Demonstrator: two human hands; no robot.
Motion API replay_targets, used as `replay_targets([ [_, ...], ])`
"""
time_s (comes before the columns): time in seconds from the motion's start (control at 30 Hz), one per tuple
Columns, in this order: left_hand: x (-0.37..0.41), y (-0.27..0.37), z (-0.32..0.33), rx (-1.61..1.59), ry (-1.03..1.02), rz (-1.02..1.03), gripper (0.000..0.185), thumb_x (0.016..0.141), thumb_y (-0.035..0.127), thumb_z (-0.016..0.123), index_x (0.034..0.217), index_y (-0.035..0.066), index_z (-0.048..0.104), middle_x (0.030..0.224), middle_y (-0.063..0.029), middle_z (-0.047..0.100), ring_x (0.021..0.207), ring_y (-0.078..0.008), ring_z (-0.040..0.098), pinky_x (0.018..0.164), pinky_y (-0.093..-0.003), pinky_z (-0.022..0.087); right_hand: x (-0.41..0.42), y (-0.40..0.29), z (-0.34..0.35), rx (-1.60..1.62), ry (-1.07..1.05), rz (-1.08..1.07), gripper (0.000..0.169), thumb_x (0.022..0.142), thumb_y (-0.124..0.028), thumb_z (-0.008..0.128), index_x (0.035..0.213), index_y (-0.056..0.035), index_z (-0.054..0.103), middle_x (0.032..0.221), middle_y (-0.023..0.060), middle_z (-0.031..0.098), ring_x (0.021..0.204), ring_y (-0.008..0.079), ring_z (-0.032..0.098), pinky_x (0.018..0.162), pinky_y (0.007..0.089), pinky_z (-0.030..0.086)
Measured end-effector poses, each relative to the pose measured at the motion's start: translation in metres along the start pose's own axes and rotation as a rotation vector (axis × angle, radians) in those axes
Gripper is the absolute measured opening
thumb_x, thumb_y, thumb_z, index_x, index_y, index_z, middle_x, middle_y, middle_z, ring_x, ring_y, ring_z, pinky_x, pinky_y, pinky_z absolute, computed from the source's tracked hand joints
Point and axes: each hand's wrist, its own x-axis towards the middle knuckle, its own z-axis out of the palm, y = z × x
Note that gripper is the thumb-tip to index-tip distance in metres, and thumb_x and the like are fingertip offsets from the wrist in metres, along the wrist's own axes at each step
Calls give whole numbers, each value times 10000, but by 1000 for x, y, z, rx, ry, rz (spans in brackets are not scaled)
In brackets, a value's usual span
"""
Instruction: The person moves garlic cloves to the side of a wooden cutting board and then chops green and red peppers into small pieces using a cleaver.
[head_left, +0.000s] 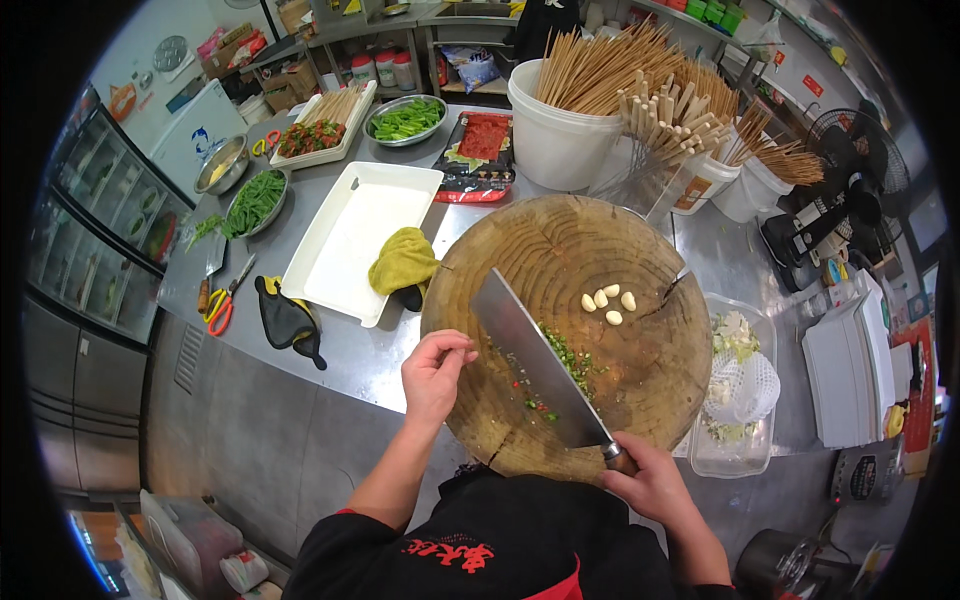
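Note:
A large round wooden chopping block (645, 375) stands before me. My right hand (649, 476) is closed on the wooden handle of a cleaver (536, 364), whose broad blade lies slantwise over the block. Chopped green and red chili (570, 360) shows along both sides of the blade; part of it is hidden beneath. Several peeled garlic cloves (613, 318) sit on the block beyond the blade. At the block's left edge my left hand (436, 371) is raised with its fingers curled and thumb near the fingertips; whether it pinches something small cannot be told.
Left of the block are a white tray (330, 255), a yellow-green cloth (403, 261) and scissors (225, 304). A white bucket of wooden skewers (559, 139) stands behind the block. On the right sits a clear plastic container (731, 457) with garlic skins and white netting.

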Motion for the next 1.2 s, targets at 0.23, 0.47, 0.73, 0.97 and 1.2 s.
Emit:
replay_targets([
  [0.23,2,9,-6,-17,54,88,92,898,-84,548,907,-33,624,1019,-96,606,849,-151,627,773,-278,546,22,4,12,162,-118,73,414,810,-146,714,1175,-21,563,802,75,607,702,164,585,638,295,478],
  [0.47,4,-1,-6,264,-27,19,107,887,-57,569,957,-10,636,1025,-68,611,878,-123,613,790,-241,499,10,6,1,406,-45,281,389,822,-87,700,1178,-9,564,700,12,587,566,77,559,502,241,450],
  [0.73,24,2,42,594,-280,103,244,865,-10,568,1107,-33,597,1121,-146,586,952,-244,605,800,-306,500,-2,18,-33,315,118,168,434,781,-64,715,1189,7,585,688,-15,558,577,54,515,508,237,415],
  [0.97,30,-16,78,860,-308,357,271,772,-51,537,1026,-36,628,1037,-204,598,964,-385,552,896,-431,443,25,21,-55,-208,279,-89,412,695,-107,705,1091,-43,612,692,114,561,619,262,576,584,369,459],
  [1.2,3,-15,96,653,-604,486,294,766,-26,557,1054,-35,613,1093,-188,586,1006,-371,550,905,-416,458,47,45,-59,-418,321,-351,400,630,-92,719,1018,-76,624,700,127,598,640,343,592,581,411,480],
])
